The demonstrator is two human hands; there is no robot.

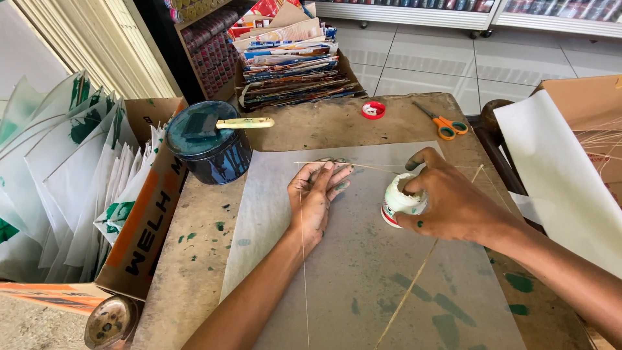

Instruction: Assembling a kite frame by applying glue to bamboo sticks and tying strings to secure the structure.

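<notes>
My left hand (317, 198) lies flat, fingers apart, on a grey translucent paper sheet (363, 272), pinning a thin stick (302, 259) that runs down the sheet. A second thin stick (350, 166) crosses under the fingertips. My right hand (453, 201) grips a small white glue bottle (396, 202) standing on the sheet, thumb and forefinger over its top. Another thin stick (408, 291) slants down across the sheet below the bottle. Both hands carry green paint stains.
A dark blue paint tin (210, 152) with a brush (243, 123) on its lid stands at the back left. Orange scissors (444, 124), a red cap (373, 110), a cardboard box of folded paper (139, 214), stacked magazines (291, 58), white paper (557, 175) on the right.
</notes>
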